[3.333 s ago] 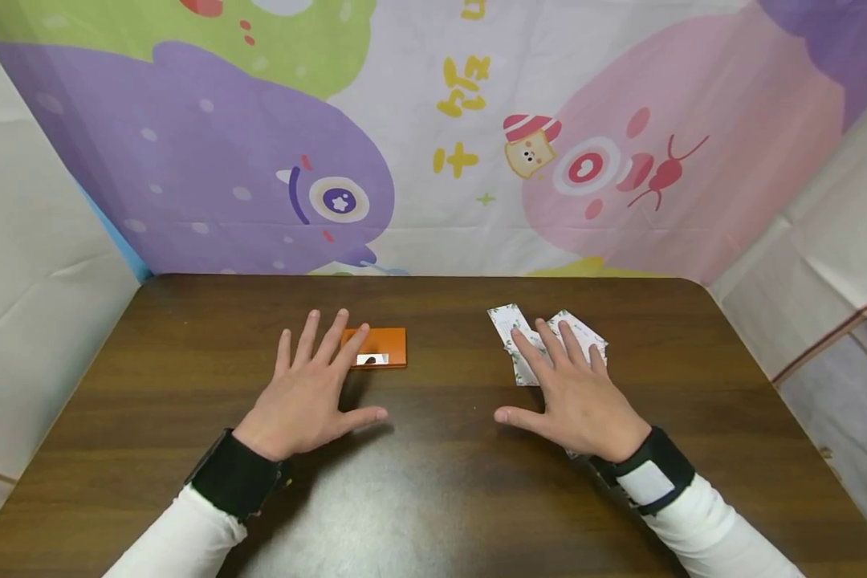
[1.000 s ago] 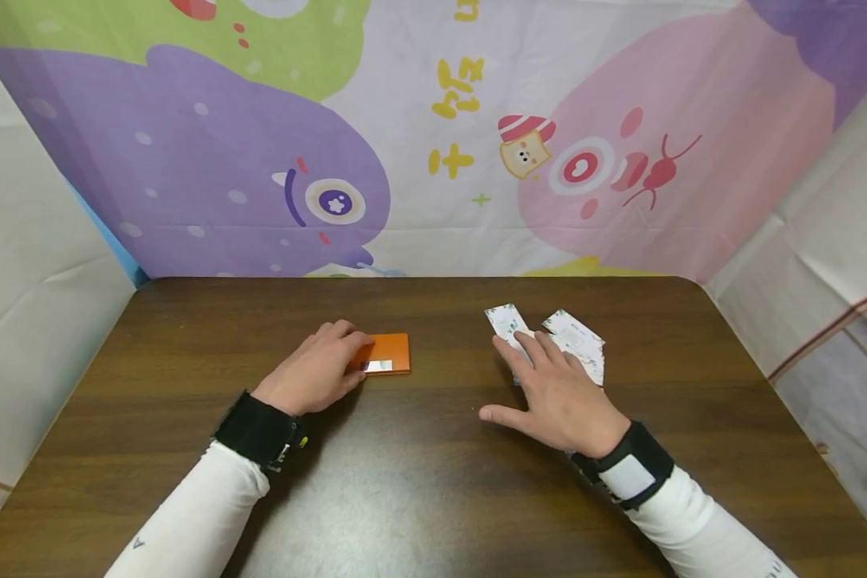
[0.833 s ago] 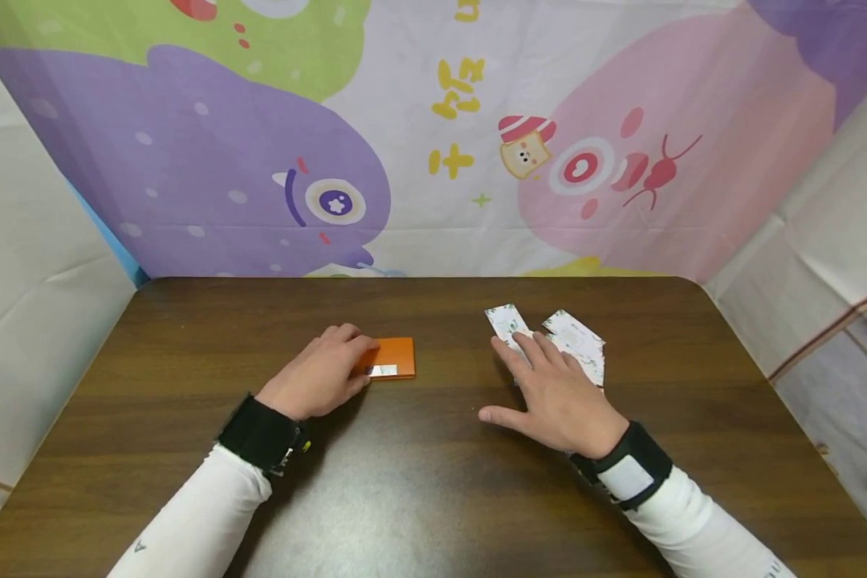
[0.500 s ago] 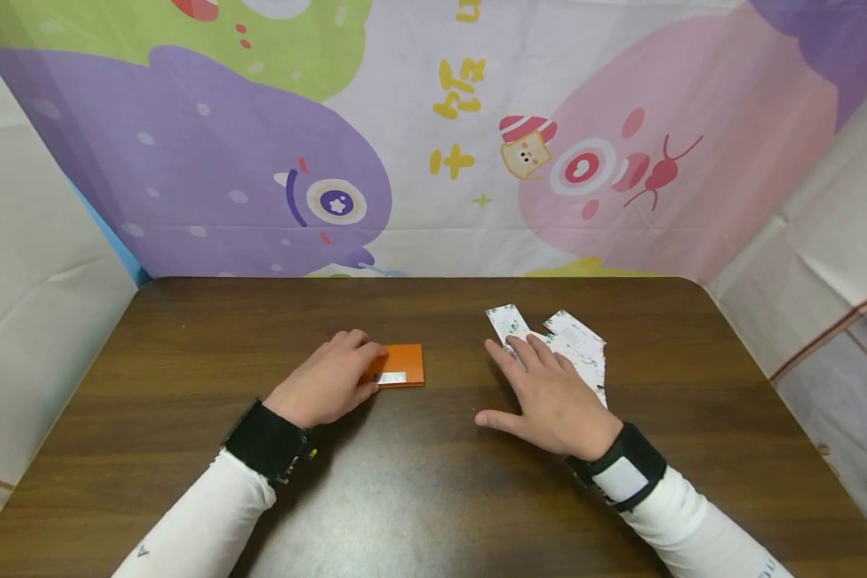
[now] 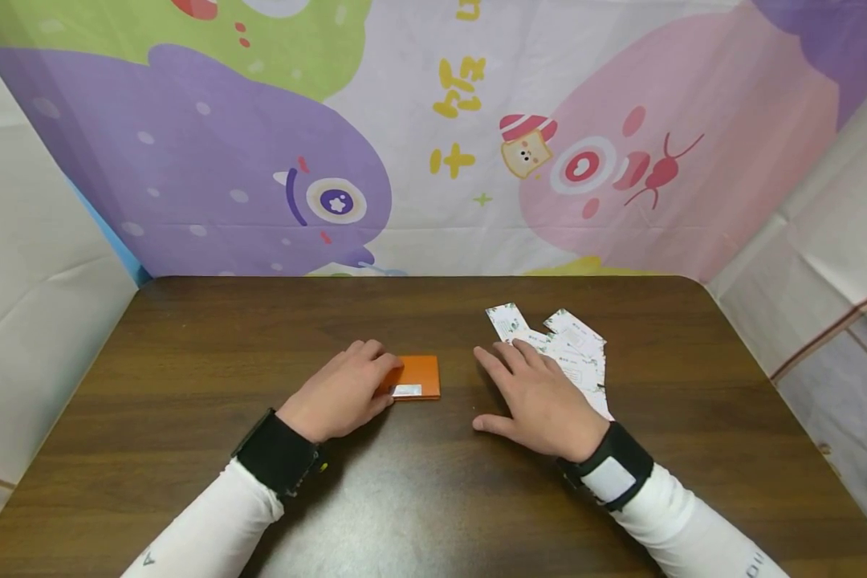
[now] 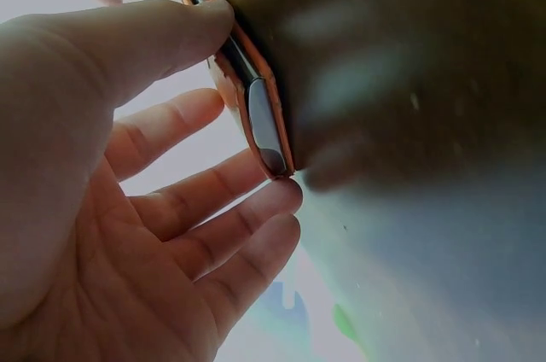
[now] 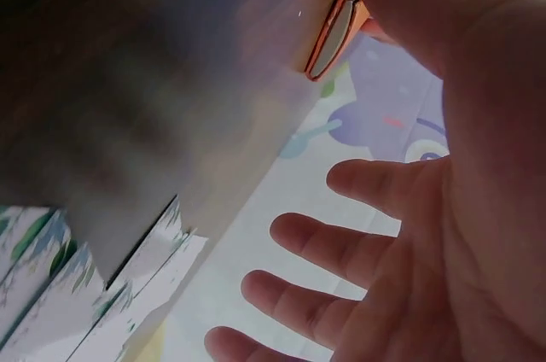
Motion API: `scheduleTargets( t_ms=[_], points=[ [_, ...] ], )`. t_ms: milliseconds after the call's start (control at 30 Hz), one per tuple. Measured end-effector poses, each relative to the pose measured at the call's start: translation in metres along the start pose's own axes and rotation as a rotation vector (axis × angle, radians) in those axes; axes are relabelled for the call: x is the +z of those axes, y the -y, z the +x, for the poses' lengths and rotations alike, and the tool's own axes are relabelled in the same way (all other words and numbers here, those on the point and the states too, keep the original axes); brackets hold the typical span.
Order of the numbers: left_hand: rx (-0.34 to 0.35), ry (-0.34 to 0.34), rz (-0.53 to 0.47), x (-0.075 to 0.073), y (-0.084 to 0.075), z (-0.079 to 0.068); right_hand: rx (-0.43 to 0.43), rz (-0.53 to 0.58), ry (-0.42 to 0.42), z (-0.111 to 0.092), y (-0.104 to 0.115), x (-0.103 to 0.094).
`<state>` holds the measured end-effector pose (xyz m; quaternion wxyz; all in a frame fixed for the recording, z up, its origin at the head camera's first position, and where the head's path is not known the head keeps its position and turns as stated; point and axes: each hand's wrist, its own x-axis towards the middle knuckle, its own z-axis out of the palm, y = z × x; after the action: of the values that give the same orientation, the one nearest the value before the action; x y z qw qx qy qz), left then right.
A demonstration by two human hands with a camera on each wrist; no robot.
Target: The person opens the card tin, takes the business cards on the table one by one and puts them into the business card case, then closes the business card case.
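A flat orange card holder (image 5: 421, 376), with a pale label-like patch by its near edge, lies on the brown table. My left hand (image 5: 343, 392) holds its left end; in the left wrist view the thumb (image 6: 192, 33) is on one long edge of the card holder (image 6: 271, 119) and the curled fingers are at the opposite side. My right hand (image 5: 545, 401) is spread with relaxed fingers and grips nothing. It hovers just left of several white cards (image 5: 576, 353) printed with green leaves, covering part of them.
The wooden table (image 5: 224, 345) ends at the back against a cartoon-printed cloth (image 5: 433, 233). White cloth sides (image 5: 43, 241) stand to the left and right. In the right wrist view the leafy cards (image 7: 51, 311) overlap one another.
My left hand has curled onto the card holder and slid it rightward and nearer across the table. My right hand has shifted left and nearer, uncovering more of the cards.
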<state>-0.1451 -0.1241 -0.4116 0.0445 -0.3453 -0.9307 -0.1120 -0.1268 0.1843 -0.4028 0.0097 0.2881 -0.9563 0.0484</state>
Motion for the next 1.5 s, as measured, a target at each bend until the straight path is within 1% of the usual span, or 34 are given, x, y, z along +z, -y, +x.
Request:
scheduleTargets(
  t_ms=[300,567,767,1033,1200,1500],
  points=[
    [0.025,0.006,0.01,0.004,-0.012,0.0,-0.029,0.0,0.007,0.006,0.007,0.002],
    [0.06,-0.003,0.006,0.007,-0.021,0.0,-0.082,0.047,0.009,0.012,0.013,0.004],
    [0.082,-0.016,-0.002,0.008,-0.029,-0.002,-0.13,0.061,-0.013,0.014,0.015,0.007],
    [0.093,-0.029,-0.009,0.01,-0.038,-0.003,-0.183,0.072,-0.023,0.014,0.018,0.009],
    [0.095,-0.039,-0.02,0.009,-0.042,-0.004,-0.2,0.076,-0.017,0.015,0.019,0.011],
    [0.083,-0.016,-0.029,0.007,-0.045,-0.004,-0.214,0.084,-0.021,0.016,0.02,0.013]
  ],
)
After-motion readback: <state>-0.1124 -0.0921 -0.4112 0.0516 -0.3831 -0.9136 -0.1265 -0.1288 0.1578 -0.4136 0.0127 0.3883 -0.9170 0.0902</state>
